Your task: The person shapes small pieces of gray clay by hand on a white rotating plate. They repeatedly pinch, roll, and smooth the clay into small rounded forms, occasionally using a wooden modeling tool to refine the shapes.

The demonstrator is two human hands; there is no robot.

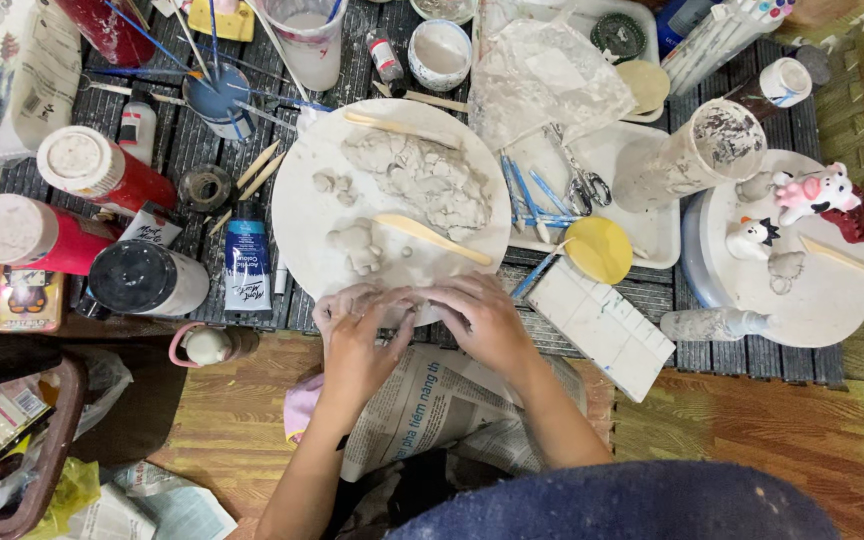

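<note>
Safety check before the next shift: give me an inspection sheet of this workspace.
Surface: dark slatted mat on woven floor, clay-smeared.
Job's things: round white board bearing grey clay mass, small clay pieces, wooden modelling tool.
Clutter: paint tube, red cans, scissors, yellow sponge, painted cow figurine, newspaper.
Grippers: left hand and right hand pinch clay at board's edge.
Cables: nothing seen.
Surroundings: bin with wrappers.
</note>
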